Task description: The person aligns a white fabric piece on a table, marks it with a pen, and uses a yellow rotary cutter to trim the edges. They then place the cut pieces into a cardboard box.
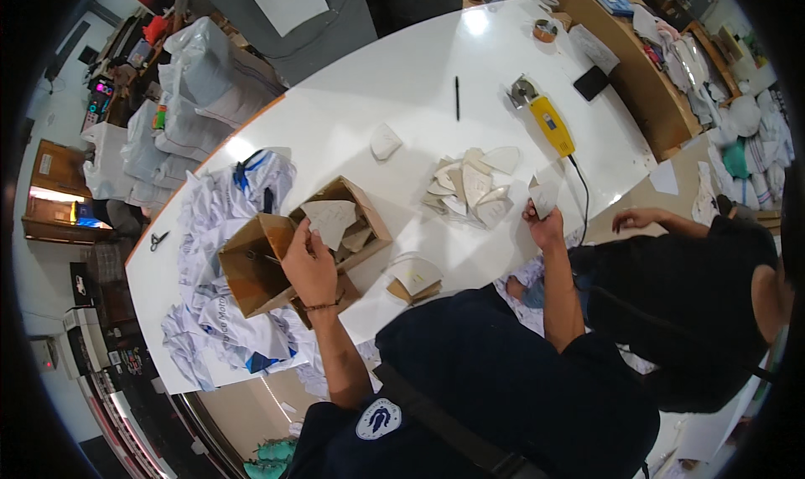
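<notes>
My left hand (310, 269) is closed on a pale card piece (333, 217), a cut pattern shape with one curved edge, held over an open cardboard box (369, 215). More card pieces lie inside the box, partly covered by my hand. My right hand (547, 229) pinches a smaller card piece (543, 196) upright above the table. Between my hands spreads a loose pile of card pieces (474, 186). Closer to me sits a neater stack of them (415, 274), and a single piece (386, 142) lies farther off.
A yellow corded electric cutter (549, 125), a black phone (591, 83), a black pen (458, 98) and a tape roll (545, 31) lie on the white table (352, 102). White-and-blue fabric (210, 269) surrounds the box's left side; scissors (158, 241) lie beyond. Another person (679, 303) is at my right.
</notes>
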{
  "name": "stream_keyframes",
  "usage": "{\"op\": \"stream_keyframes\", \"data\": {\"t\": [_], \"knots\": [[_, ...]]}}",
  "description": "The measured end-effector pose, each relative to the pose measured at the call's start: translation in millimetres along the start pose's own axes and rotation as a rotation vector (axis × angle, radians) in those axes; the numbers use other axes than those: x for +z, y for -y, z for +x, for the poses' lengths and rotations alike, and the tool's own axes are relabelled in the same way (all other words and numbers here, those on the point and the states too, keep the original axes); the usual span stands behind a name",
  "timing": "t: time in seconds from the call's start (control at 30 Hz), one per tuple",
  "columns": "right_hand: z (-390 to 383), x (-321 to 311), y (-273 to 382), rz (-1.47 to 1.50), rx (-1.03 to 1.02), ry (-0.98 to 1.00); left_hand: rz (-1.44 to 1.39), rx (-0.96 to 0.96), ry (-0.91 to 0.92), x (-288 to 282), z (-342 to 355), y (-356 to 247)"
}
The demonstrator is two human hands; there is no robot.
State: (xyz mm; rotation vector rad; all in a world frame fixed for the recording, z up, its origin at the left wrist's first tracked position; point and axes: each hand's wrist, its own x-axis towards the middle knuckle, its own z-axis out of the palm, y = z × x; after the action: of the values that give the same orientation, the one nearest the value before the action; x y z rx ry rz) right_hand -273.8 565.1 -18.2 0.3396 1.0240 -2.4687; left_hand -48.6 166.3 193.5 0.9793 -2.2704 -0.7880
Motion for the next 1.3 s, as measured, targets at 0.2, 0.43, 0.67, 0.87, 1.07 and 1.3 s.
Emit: {"op": "stream_keyframes", "data": {"t": [0.2, 0.43, 0.67, 0.87, 1.07, 1.3], "knots": [[3, -7, -3, 0.153, 0.039, -0.063, -0.034, -0.064, 0.052, 2, -3, 2], [23, -24, -9, 0.346, 0.115, -0.291, -0.026, -0.067, 0.033, 2, -9, 7], [10, -3, -4, 0.062, -0.02, -0.158, -0.163, -0.148, 0.044, 4, -10, 7], [19, -14, -7, -0.022, -0.039, -0.164, -0.214, -0.082, -0.079, 10, -9, 16], [19, -11, -10, -0.049, -0.08, -0.172, -0.346, -0.176, -0.115, -3, -7, -4], [-30, 105, -8, -0.528, -0.247, -0.132, -0.195, -0.023, -0.149, -24, -10, -19]]}}
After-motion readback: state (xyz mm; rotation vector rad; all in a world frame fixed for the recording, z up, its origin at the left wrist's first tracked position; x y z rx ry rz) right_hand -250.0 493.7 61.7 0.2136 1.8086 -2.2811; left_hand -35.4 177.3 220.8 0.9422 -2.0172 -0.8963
